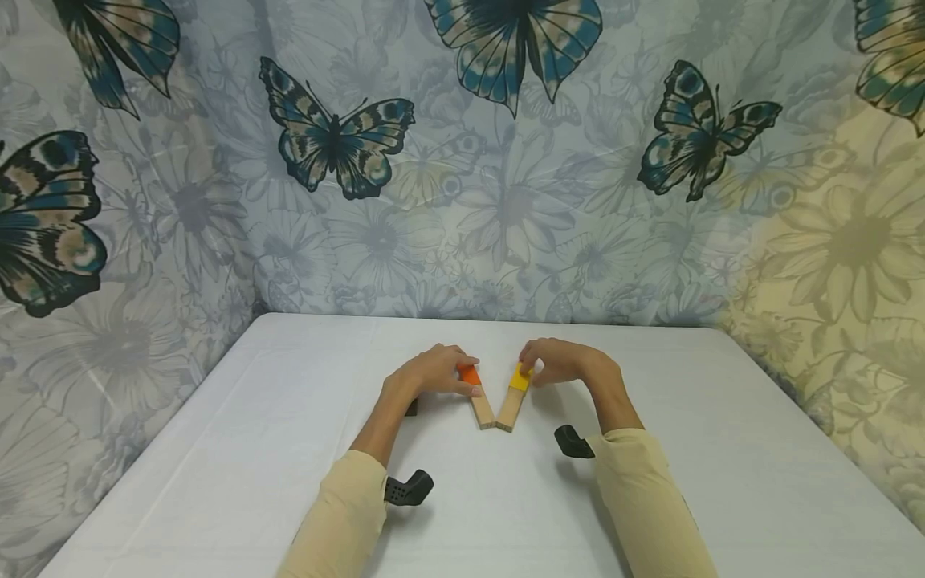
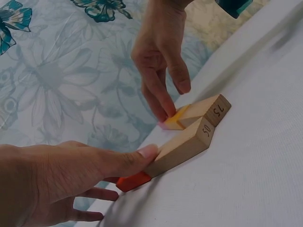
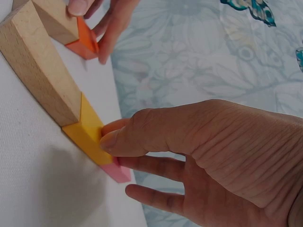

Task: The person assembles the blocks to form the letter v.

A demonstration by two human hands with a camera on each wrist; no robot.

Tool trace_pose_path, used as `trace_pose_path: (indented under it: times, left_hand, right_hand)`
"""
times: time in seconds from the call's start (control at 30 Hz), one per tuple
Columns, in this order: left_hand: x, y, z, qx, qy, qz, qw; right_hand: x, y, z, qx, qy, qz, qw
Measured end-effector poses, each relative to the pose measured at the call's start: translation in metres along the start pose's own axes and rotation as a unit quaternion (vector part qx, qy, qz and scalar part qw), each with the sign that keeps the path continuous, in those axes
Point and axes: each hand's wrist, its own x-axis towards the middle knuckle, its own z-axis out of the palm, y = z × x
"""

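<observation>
Two plain wooden blocks meet at their near ends in a V. The left wooden block [image 2: 187, 142], marked 50, has an orange block [image 1: 470, 374] at its far end. My left hand [image 1: 437, 371] pinches there, thumb over the seam and fingers at the orange end. The right wooden block [image 3: 40, 61], marked 75, carries a yellow block [image 3: 87, 130] with a pink block [image 3: 117, 172] behind it. Fingers of my right hand [image 1: 564, 361] touch the yellow block; in the left wrist view the thumb stands apart from it.
A white table [image 1: 217, 482] lies under the blocks. Behind it hangs a butterfly-patterned cloth [image 1: 470, 209]. Black mounts [image 1: 409, 488] stick out from the sleeves near both forearms.
</observation>
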Motion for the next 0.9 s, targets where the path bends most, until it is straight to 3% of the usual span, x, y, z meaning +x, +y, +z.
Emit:
trace_pose_path:
  times: [0.3,0.9]
  left_hand:
    - [-0.001,-0.0013,-0.004,-0.027,-0.003,0.024,0.9993]
    - [0.0006,-0.0023,-0.004,-0.012,-0.012,0.019,0.9997]
  right_hand:
    - [0.0017,-0.0001,-0.0001,0.001,0.0,0.008,1.0]
    - [0.0023,0.0006,0.0001,0.001,0.001,0.002,1.0]
